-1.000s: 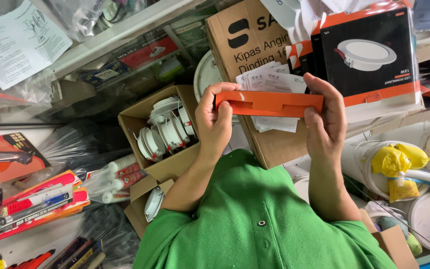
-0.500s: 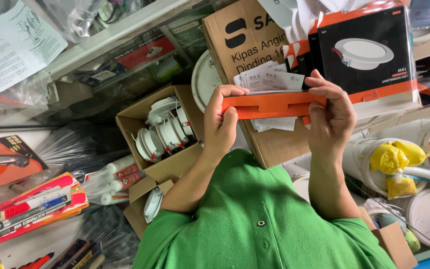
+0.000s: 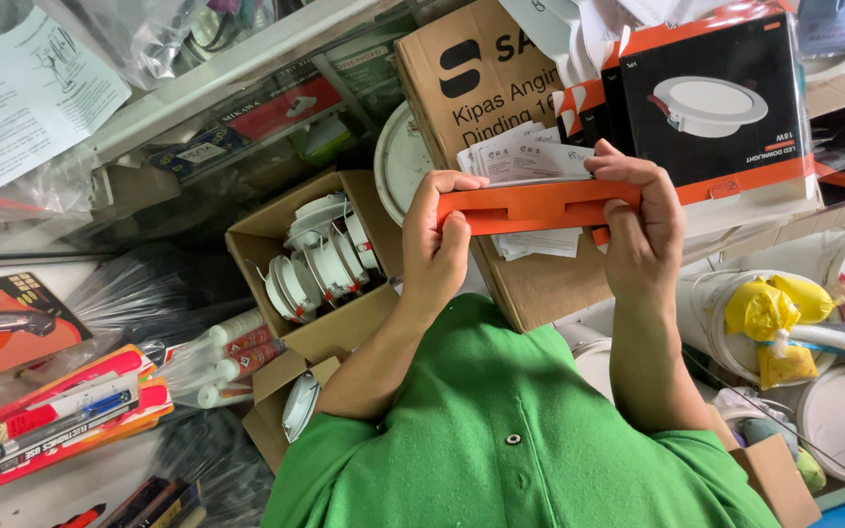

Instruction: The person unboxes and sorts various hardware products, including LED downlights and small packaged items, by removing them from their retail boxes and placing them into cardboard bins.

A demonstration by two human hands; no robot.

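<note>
The flat orange box [image 3: 538,205] is held edge-on in the middle of the view, just in front of a bundle of folded paper leaflets [image 3: 525,161] that stick up behind its top edge. The left hand [image 3: 442,249] has its fingers clamped round the box's left end, thumb on the near face; the right hand [image 3: 645,230] grips the right end the same way, fingers curled over the top. It looks as if the box is being squeezed or closed along its long flap, with the leaflets going in or coming out; the next move seems to call for both thumbs to keep even pressure so the thin card does not buckle.

Behind stands a large brown carton [image 3: 501,88], and to its right a black-and-orange downlight box [image 3: 711,108]. To the left, an open cardboard box [image 3: 276,235] holds white round light fittings [image 3: 320,259]. Far left lie red packaged tools [image 3: 61,411]. At right, a white bucket [image 3: 726,323] holds yellow bags [image 3: 770,313].
</note>
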